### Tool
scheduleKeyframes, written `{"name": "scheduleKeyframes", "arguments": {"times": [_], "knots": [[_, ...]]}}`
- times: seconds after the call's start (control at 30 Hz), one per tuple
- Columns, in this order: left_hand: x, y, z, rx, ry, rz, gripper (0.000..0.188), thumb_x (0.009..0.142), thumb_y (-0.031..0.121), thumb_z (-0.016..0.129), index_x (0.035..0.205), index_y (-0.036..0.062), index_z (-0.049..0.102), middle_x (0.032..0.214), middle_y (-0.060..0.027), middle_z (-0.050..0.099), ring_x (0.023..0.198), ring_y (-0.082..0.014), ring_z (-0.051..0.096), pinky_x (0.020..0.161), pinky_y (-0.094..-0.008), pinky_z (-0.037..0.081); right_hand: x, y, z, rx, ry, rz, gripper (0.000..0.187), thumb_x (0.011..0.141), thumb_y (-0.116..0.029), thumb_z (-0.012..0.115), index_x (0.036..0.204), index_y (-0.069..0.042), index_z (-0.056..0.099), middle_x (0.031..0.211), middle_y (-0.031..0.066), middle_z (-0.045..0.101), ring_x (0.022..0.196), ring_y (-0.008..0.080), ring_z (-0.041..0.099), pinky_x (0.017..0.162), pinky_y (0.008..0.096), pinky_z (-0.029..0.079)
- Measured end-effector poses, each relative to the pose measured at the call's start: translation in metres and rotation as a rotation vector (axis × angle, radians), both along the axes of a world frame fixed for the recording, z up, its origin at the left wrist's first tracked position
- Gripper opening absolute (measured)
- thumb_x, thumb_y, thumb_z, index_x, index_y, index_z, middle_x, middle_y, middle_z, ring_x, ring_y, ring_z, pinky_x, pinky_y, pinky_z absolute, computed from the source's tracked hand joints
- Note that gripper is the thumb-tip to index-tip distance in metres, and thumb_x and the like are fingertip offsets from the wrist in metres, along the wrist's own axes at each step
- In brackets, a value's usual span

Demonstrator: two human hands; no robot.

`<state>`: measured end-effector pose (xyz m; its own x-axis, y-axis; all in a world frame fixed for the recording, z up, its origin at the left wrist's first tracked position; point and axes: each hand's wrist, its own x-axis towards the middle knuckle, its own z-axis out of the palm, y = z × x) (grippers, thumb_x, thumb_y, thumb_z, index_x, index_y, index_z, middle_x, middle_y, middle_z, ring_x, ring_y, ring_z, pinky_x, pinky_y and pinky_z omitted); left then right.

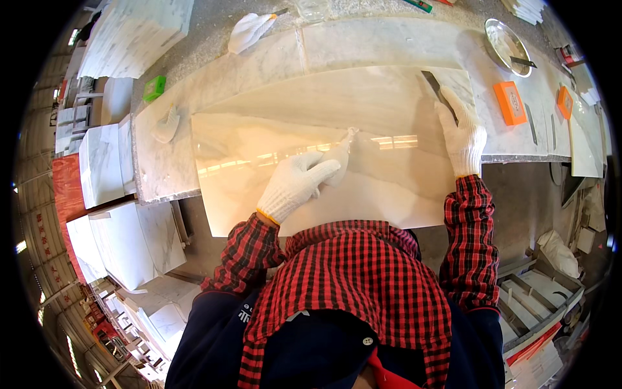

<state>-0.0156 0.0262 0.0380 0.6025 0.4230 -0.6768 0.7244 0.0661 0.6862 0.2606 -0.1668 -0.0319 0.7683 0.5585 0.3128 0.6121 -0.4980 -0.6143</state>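
Note:
A large glossy cream marble slab (272, 201) lies before me on the workbench, its surface mirroring bright strips of light. My left hand (291, 185), in a white knit glove, is closed around a small whitish bag (339, 155) over the middle of the slab. The bag's narrow tip points away from me, at or just above the surface. Near the slab's right edge, my gloved right hand (464, 133) grips a dark flat scraper blade (430, 83), which slants toward the far left.
Right of the slab are an orange box (510, 103), a loose blade (531, 124) and a metal bowl (507, 48) with another blade across it. Far left, a white glove (251, 32), a green box (154, 88) and a whitish bag (167, 126) lie about. Stacked slabs (139, 35) stand beyond.

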Motion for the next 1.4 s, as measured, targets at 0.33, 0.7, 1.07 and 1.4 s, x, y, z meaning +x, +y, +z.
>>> {"name": "scheduleKeyframes", "arguments": {"times": [0.33,0.7,1.07,1.4], "knots": [[-0.011,0.001,0.0,-0.11,-0.122,0.07,0.038,0.098,0.041,0.067,0.102,0.0035,0.069,0.082,0.0026,0.06,0.064,-0.0038,0.051,0.058,-0.0204,0.041,0.0,0.0,0.0,-0.015,0.004,-0.016,0.036,0.094,-0.033,0.073,0.127,-0.018,0.074,0.112,0.0138,0.075,0.099,0.0317,0.072,0.085,0.0383,0.056],[0.007,0.025,-0.007,-0.005,-0.326,0.075,0.053,0.097,0.038,0.07,0.129,-0.0041,0.064,0.108,-0.0071,0.069,0.094,-0.0115,0.063,0.085,-0.0284,0.051,0.0,0.001,0.001,0.006,-0.027,-0.008,0.036,0.094,-0.032,0.074,0.126,-0.017,0.075,0.112,0.0132,0.076,0.097,0.0318,0.072,0.084,0.0386,0.057],[0.195,0.108,-0.036,0.502,-0.638,0.057,0.06,0.09,0.04,0.078,0.131,-0.0011,0.064,0.12,-0.0097,0.07,0.114,-0.0207,0.064,0.098,-0.0348,0.048,-0.002,0.003,0.004,0.032,0.003,-0.038,0.034,0.092,-0.028,0.076,0.123,-0.017,0.076,0.095,0.0147,0.072,0.086,0.0329,0.07,0.077,0.04,0.057],[0.323,0.148,-0.067,0.936,-0.31,-0.095,0.046,0.089,0.047,0.071,0.116,0.01,0.072,0.111,-0.0157,0.076,0.106,-0.0321,0.072,0.092,-0.0428,0.053,-0.005,0.005,0.013,0.053,0.029,-0.075,0.035,0.09,-0.03,0.076,0.123,-0.019,0.075,0.091,0.0112,0.072,0.083,0.0316,0.069,0.073,0.0403,0.055]]}}
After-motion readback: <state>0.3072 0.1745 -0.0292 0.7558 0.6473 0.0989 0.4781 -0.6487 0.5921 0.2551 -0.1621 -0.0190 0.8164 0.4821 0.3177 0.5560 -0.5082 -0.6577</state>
